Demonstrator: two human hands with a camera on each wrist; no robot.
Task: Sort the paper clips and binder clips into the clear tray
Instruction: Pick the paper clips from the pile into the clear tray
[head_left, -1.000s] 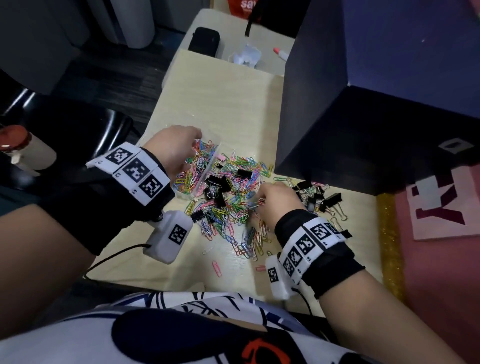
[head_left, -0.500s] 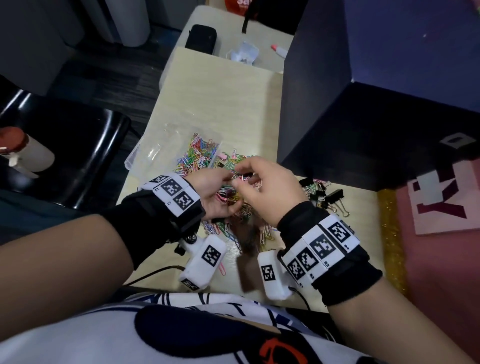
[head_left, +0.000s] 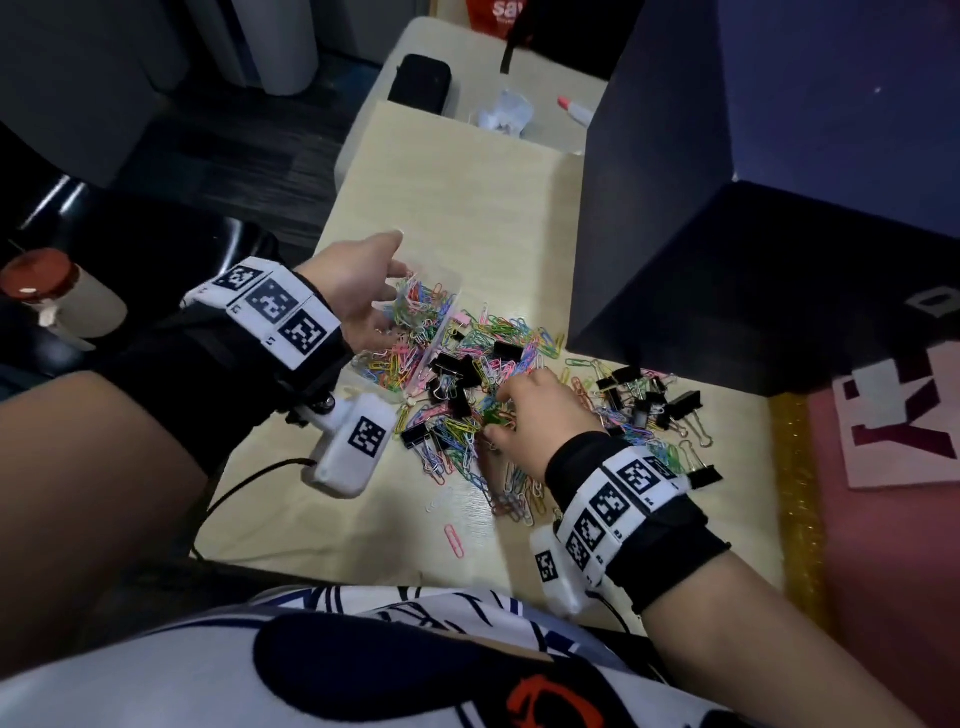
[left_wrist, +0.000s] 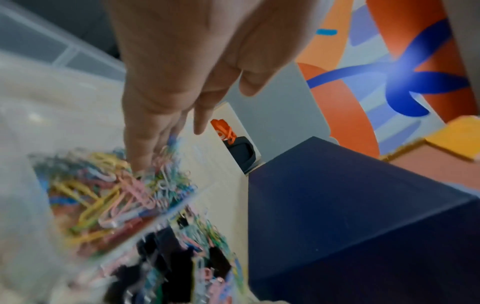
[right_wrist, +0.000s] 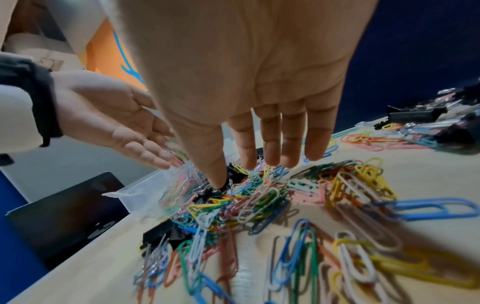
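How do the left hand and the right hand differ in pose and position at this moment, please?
The left hand is raised over the clear tray, palm turned up and sideways; the right hand is palm down on the loose pile of paper clips on the table. The left hand's fingers spread above sorted clips, while the right hand's fingers reach into unsorted ones. Both are open, holding nothing visible.

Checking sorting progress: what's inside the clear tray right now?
The clear tray holds mixed-colour paper clips; no binder clips show there. The left hand, open, covers its near-left part.
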